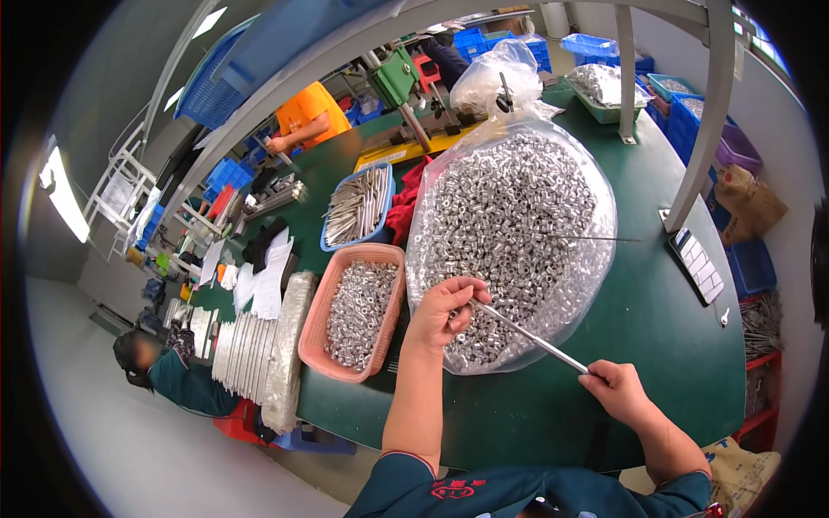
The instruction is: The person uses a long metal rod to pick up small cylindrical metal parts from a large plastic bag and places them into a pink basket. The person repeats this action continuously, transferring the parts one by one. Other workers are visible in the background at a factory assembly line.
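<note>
A slim silver metal rod (535, 340) slants between my hands, above the near edge of a big clear plastic bag (606, 194). My left hand (442, 312) pinches its far-left end; whether a small part sits there too is hidden by the fingers. Closed round the rod's near-right end is my right hand (617, 393). Heaped in the opened bag are many small shiny metal sleeves (509, 216). A thin dark needle-like rod (596, 238) lies across the heap and sticks out past its right side.
Left of the bag are a pink basket (309, 332) of similar sleeves and a blue basket (391, 203) of metal rods. A phone (696, 266) lies by the rack post (704, 129). Stacked bars (246, 350) line the left edge. Two other people (313, 116) (194, 380) are nearby.
</note>
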A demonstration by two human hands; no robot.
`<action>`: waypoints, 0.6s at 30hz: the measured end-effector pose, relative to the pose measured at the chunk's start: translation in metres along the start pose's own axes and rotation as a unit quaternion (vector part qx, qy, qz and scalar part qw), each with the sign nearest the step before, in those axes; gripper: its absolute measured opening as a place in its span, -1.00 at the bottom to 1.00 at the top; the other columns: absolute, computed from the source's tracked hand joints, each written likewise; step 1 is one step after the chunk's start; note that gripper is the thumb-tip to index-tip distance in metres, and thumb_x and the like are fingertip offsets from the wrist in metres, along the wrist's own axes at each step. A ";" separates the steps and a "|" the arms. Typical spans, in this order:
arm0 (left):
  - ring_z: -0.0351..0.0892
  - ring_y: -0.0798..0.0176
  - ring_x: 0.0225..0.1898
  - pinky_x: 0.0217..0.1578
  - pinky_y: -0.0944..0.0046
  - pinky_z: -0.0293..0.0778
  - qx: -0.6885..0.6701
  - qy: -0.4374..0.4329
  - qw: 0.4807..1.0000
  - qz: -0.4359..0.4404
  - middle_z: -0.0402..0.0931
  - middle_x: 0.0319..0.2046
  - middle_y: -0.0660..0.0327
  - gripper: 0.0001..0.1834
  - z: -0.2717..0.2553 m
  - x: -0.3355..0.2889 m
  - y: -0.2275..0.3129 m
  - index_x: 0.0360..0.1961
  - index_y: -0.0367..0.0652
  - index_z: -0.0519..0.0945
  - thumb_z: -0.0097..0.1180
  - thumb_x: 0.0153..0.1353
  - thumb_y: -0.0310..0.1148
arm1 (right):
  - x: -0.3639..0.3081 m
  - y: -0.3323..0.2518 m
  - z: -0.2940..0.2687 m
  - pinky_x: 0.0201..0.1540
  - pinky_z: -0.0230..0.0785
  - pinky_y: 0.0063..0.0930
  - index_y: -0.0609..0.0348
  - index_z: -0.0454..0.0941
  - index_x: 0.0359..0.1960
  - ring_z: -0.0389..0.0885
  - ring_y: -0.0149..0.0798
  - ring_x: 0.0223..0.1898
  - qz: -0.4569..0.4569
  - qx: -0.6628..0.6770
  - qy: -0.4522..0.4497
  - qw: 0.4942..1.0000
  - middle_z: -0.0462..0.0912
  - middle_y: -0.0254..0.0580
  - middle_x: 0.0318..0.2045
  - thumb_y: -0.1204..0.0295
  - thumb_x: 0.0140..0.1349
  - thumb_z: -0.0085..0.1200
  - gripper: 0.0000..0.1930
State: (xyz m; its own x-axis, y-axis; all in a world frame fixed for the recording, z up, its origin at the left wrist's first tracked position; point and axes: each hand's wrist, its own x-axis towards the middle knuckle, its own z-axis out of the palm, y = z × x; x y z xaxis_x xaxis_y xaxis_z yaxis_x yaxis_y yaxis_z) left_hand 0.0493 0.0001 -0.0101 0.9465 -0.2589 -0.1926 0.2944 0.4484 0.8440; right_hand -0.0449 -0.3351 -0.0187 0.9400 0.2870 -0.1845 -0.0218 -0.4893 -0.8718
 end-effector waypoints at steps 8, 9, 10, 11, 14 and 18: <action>0.27 0.56 -0.76 -0.79 0.60 0.13 -0.083 -0.003 0.997 -0.006 0.62 -0.24 -0.03 -0.73 0.005 0.008 -0.012 -0.10 -0.32 0.54 0.02 0.34 -0.33 | 0.001 0.003 0.008 -0.55 0.23 -0.47 0.30 0.57 -0.32 0.34 -0.46 -0.64 0.001 0.028 0.008 1.000 0.43 -0.26 -0.71 0.38 0.21 0.17 -0.81; 0.28 0.56 -0.75 -0.79 0.60 0.12 -0.115 -0.012 0.993 -0.006 0.62 -0.22 -0.04 -0.72 0.006 0.008 -0.013 -0.09 -0.32 0.54 0.01 0.35 -0.30 | 0.002 0.004 0.007 -0.55 0.23 -0.48 0.30 0.57 -0.33 0.33 -0.47 -0.63 0.007 0.034 0.003 0.999 0.42 -0.28 -0.70 0.38 0.21 0.17 -0.80; 0.28 0.56 -0.75 -0.79 0.60 0.12 -0.146 -0.020 0.989 -0.006 0.61 -0.21 -0.05 -0.71 0.006 0.009 -0.014 -0.09 -0.32 0.53 0.01 0.35 -0.28 | 0.003 0.006 0.006 -0.55 0.22 -0.49 0.30 0.57 -0.33 0.33 -0.47 -0.63 0.013 0.040 -0.001 0.999 0.42 -0.29 -0.70 0.37 0.21 0.17 -0.80; 0.26 0.56 -0.75 -0.78 0.60 0.11 -0.159 -0.039 0.986 -0.008 0.59 -0.13 -0.05 -0.64 0.005 0.010 -0.015 -0.06 -0.30 0.53 0.00 0.36 -0.19 | 0.003 0.007 0.006 -0.55 0.21 -0.49 0.31 0.57 -0.33 0.32 -0.48 -0.63 0.019 0.047 -0.006 0.999 0.41 -0.30 -0.70 0.36 0.22 0.17 -0.79; 0.21 0.57 -0.76 -0.78 0.59 0.10 -0.187 -0.036 0.982 -0.012 0.57 -0.06 -0.05 -0.57 0.009 0.011 -0.015 -0.02 -0.26 0.52 0.00 0.35 -0.09 | 0.003 0.004 0.004 -0.53 0.18 -0.54 0.31 0.56 -0.37 0.28 -0.54 -0.58 0.034 0.062 -0.005 0.998 0.38 -0.42 -0.67 0.37 0.20 0.18 -0.79; 0.13 0.62 -0.77 -0.81 0.59 0.03 -0.205 -0.012 0.979 -0.008 0.58 -0.04 -0.01 -0.52 0.017 0.010 -0.016 0.03 -0.21 0.52 -0.07 0.37 -0.01 | 0.003 0.009 0.005 -0.56 0.19 -0.51 0.30 0.57 -0.32 0.30 -0.51 -0.61 0.033 0.062 -0.014 0.997 0.40 -0.37 -0.69 0.34 0.23 0.16 -0.78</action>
State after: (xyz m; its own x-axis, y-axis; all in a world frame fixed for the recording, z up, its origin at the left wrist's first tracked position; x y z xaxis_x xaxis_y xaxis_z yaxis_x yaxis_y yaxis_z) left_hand 0.0520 -0.0241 -0.0167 0.9398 -0.2854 -0.1881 0.3411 0.7486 0.5685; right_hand -0.0434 -0.3346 -0.0289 0.9251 0.2811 -0.2552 -0.1272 -0.4037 -0.9060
